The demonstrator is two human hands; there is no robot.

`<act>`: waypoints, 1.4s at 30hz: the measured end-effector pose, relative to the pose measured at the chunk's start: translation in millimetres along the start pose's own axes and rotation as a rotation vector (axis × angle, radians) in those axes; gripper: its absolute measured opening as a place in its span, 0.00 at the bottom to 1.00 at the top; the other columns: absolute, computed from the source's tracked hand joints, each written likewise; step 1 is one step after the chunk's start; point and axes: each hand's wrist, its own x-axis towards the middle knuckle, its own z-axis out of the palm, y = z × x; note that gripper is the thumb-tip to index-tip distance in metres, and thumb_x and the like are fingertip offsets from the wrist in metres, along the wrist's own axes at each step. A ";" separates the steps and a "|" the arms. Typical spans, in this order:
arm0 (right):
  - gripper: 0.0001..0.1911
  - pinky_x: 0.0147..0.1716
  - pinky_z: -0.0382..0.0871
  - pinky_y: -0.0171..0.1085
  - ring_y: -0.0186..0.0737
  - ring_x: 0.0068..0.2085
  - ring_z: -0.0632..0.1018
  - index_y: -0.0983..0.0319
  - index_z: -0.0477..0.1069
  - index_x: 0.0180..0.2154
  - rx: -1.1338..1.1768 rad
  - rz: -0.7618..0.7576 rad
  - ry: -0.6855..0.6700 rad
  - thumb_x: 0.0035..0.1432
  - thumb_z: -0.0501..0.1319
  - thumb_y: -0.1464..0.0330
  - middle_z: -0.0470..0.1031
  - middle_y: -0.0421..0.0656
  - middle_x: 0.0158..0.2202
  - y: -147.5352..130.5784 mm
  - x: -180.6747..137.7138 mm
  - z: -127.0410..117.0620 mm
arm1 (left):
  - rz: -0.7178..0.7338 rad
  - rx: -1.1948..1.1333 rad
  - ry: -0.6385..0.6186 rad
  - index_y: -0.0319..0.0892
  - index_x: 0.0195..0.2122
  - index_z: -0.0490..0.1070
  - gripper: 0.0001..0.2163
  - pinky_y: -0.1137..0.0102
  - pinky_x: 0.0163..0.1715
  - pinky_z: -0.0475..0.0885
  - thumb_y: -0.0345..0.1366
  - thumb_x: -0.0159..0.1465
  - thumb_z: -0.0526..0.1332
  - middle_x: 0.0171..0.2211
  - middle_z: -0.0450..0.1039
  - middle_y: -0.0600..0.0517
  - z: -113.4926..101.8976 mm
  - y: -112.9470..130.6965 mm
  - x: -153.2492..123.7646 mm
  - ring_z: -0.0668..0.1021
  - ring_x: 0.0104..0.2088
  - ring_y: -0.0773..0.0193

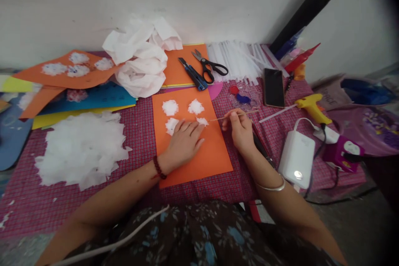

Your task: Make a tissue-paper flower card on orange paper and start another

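My left hand [186,141] lies flat, fingers stretched out, on an orange paper sheet [196,162]. Several white tissue tufts [170,107] are on that sheet, two along the top and two lower down. The lower right tuft [202,121] peeks out beyond my left fingertips, and the lower left one is partly covered by the hand. In my right hand [240,129] a thin wooden stick [218,119] is pinched, its tip close to the lower right tuft. Whether the tip touches the tuft I cannot tell.
A heap of white tissue pieces [84,149] lies left. Behind are crumpled tissue [143,58], a box cutter [193,75], scissors [210,66] and glue sticks [233,60]. On the right are a phone [274,87], a yellow glue gun [311,106] and a white power bank [297,158] with cables.
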 end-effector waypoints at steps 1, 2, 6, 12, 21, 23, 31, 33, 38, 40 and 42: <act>0.19 0.23 0.65 0.34 0.32 0.21 0.70 0.58 0.68 0.32 0.005 -0.024 0.018 0.64 0.58 0.50 0.70 0.35 0.21 -1.4 -0.9 0.6 | 0.002 0.001 -0.003 0.35 0.60 0.67 0.19 0.50 0.63 0.61 0.38 0.72 0.55 0.57 0.73 0.41 -0.9 0.2 0.1 0.74 0.56 0.50; 0.18 0.23 0.66 0.34 0.33 0.22 0.71 0.58 0.68 0.33 0.004 -0.041 0.018 0.64 0.58 0.51 0.70 0.36 0.22 -2.8 -2.0 1.6 | 0.006 0.006 -0.002 0.36 0.60 0.67 0.19 0.50 0.63 0.61 0.39 0.72 0.55 0.57 0.74 0.41 -1.5 0.5 0.0 0.74 0.56 0.50; 0.16 0.27 0.69 0.37 0.35 0.26 0.74 0.58 0.69 0.34 -0.072 -0.070 -0.141 0.66 0.57 0.53 0.73 0.38 0.26 -6.1 -5.0 8.1 | 0.031 0.034 -0.006 0.35 0.61 0.66 0.19 0.51 0.63 0.60 0.39 0.72 0.55 0.57 0.73 0.41 -1.7 2.0 -0.6 0.73 0.56 0.49; 0.17 0.32 0.68 0.40 0.38 0.30 0.75 0.58 0.70 0.31 -0.281 -0.162 -0.238 0.68 0.54 0.55 0.74 0.42 0.31 -2.9 -4.0 9.9 | 0.030 0.040 -0.017 0.34 0.62 0.64 0.21 0.51 0.62 0.60 0.41 0.72 0.56 0.57 0.72 0.41 -0.9 2.3 0.1 0.72 0.56 0.49; 0.17 0.28 0.68 0.39 0.38 0.26 0.74 0.57 0.68 0.34 -0.250 -0.055 -0.186 0.68 0.54 0.53 0.73 0.39 0.27 5.3 -3.3 6.7 | -0.033 -0.024 0.002 0.36 0.60 0.66 0.19 0.51 0.62 0.62 0.38 0.70 0.58 0.55 0.73 0.41 -4.4 -0.2 2.0 0.73 0.54 0.50; 0.17 0.28 0.68 0.38 0.37 0.26 0.74 0.57 0.67 0.34 -0.238 -0.031 -0.177 0.67 0.54 0.52 0.73 0.39 0.27 4.4 -2.8 7.6 | -0.037 -0.038 0.019 0.37 0.62 0.65 0.20 0.51 0.63 0.61 0.37 0.71 0.57 0.58 0.71 0.41 -4.3 -2.4 3.5 0.72 0.57 0.50; 0.17 0.26 0.68 0.35 0.34 0.23 0.72 0.58 0.69 0.34 -0.045 -0.009 -0.013 0.65 0.57 0.52 0.72 0.37 0.25 0.5 1.1 5.9 | -0.001 -0.039 -0.040 0.39 0.63 0.65 0.19 0.45 0.66 0.53 0.39 0.72 0.55 0.63 0.68 0.45 3.6 -6.8 3.4 0.68 0.63 0.48; 0.17 0.25 0.68 0.34 0.32 0.22 0.71 0.58 0.69 0.34 0.010 0.021 0.005 0.65 0.58 0.52 0.71 0.36 0.24 2.2 2.6 4.3 | -0.017 -0.097 -0.033 0.40 0.63 0.65 0.20 0.44 0.66 0.53 0.38 0.71 0.56 0.63 0.68 0.44 4.7 -6.7 3.3 0.68 0.63 0.48; 0.18 0.22 0.67 0.33 0.32 0.21 0.71 0.58 0.67 0.33 0.123 0.146 -0.004 0.60 0.60 0.50 0.71 0.35 0.22 8.3 7.4 1.9 | -0.212 -0.588 0.155 0.42 0.60 0.66 0.17 0.55 0.55 0.72 0.38 0.71 0.53 0.54 0.76 0.43 -11.7 -15.5 5.2 0.77 0.54 0.55; 0.18 0.22 0.67 0.33 0.31 0.20 0.71 0.58 0.67 0.33 0.161 0.173 -0.012 0.58 0.62 0.50 0.71 0.35 0.22 9.8 9.0 1.1 | -0.303 -0.771 0.241 0.42 0.56 0.69 0.16 0.61 0.48 0.76 0.39 0.71 0.52 0.51 0.77 0.43 -33.3 -23.1 2.4 0.79 0.50 0.57; 0.18 0.22 0.67 0.32 0.31 0.20 0.71 0.58 0.67 0.32 0.179 0.181 -0.024 0.58 0.63 0.50 0.71 0.35 0.21 10.4 9.6 0.6 | -0.368 -0.807 0.298 0.42 0.50 0.73 0.13 0.64 0.46 0.76 0.39 0.70 0.55 0.48 0.79 0.46 -62.0 -31.4 -6.2 0.80 0.47 0.59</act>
